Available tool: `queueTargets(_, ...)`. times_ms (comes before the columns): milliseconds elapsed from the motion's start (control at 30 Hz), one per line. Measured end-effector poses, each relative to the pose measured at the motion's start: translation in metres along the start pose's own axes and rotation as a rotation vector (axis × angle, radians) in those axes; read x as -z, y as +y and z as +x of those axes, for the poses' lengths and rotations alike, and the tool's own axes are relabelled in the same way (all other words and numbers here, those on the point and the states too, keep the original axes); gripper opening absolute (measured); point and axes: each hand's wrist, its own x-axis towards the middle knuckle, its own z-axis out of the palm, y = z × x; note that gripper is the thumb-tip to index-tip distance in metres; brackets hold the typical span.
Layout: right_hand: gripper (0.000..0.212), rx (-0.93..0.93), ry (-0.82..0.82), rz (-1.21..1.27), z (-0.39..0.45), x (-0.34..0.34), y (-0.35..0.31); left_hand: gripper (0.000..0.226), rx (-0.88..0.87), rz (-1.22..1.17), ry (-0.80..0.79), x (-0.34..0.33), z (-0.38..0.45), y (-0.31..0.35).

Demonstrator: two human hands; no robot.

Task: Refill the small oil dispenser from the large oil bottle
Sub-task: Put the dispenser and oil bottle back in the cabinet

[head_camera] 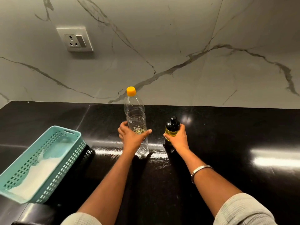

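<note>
A tall clear plastic oil bottle (135, 114) with an orange cap stands upright on the black counter, mostly empty above a low level of pale oil. My left hand (130, 138) is wrapped around its lower half. To its right stands the small oil dispenser (172, 127), a dark bottle with a black pump top and yellow oil showing inside. My right hand (178, 139) grips the dispenser's body from the near side. Both containers are upright with their caps on, about a hand's width apart.
A teal perforated plastic basket (48, 153) holding white cloth or paper sits at the front left of the glossy black counter (243, 135). A marble wall with a white power socket (75, 38) rises behind. Bare counter lies to the right.
</note>
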Motion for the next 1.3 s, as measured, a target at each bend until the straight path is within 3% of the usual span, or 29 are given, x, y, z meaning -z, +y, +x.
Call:
queueTargets(200,0.071,-0.018,0.003,-0.012,0.004,-0.004,0.006,0.051,0.237,-0.129,0.073,-0.047,-0.039,-0.023)
queueTargets(300,0.068,-0.004,0.016,-0.023,0.004,-0.004,0.008,0.028,0.202,-0.131,0.002,-0.061,-0.045,-0.021)
queueTargets(433,0.065,0.007,0.015,-0.024,0.002,-0.003,0.009,0.017,0.199,-0.19,-0.135,-0.071,-0.043,-0.012)
queueTargets(667,0.063,0.038,-0.019,-0.032,-0.008,0.0,0.008,0.03,0.492,-0.676,-0.333,-0.08,-0.038,0.014)
queueTargets(800,0.063,0.048,-0.019,-0.014,-0.018,0.004,0.001,0.047,0.612,-0.82,-0.374,-0.081,-0.039,0.02)
queueTargets(1133,0.058,0.164,0.063,0.031,-0.048,0.033,-0.045,0.041,0.562,-0.923,-0.479,-0.069,-0.062,0.055)
queueTargets(1300,0.059,0.255,0.109,0.01,-0.064,0.051,-0.079,0.045,0.455,-0.945,-0.508,-0.05,-0.078,0.087)
